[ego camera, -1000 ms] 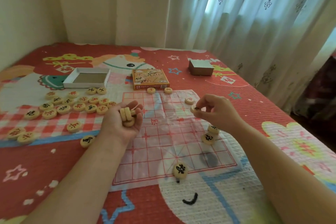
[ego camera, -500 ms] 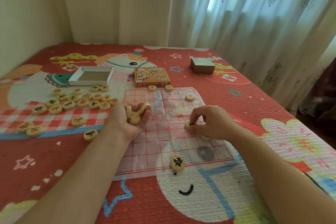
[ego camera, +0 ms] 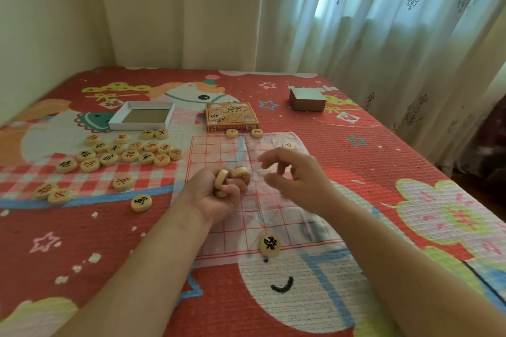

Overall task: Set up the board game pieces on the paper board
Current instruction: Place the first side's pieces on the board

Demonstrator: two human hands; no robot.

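A thin paper board (ego camera: pixel 219 150) with a red grid lies on the bed. My left hand (ego camera: pixel 216 194) hovers over its left half and grips a few round wooden pieces (ego camera: pixel 232 175). My right hand (ego camera: pixel 295 178) is blurred just to the right of them, fingers loosely spread, holding nothing. One black-marked piece (ego camera: pixel 269 245) lies on the board's near edge. Three pieces sit along the far edge (ego camera: pixel 232 133), (ego camera: pixel 257 133), (ego camera: pixel 289 146). Many loose pieces (ego camera: pixel 128 152) lie in a cluster left of the board.
An open white box tray (ego camera: pixel 142 115) and the orange game box (ego camera: pixel 231 116) lie beyond the board. A grey box (ego camera: pixel 308 98) sits at the back right. Curtains hang behind the bed; its right edge drops off.
My right hand let go of the piece it was setting on the board and rose toward my left hand. The camera moved closer and tilted slightly.
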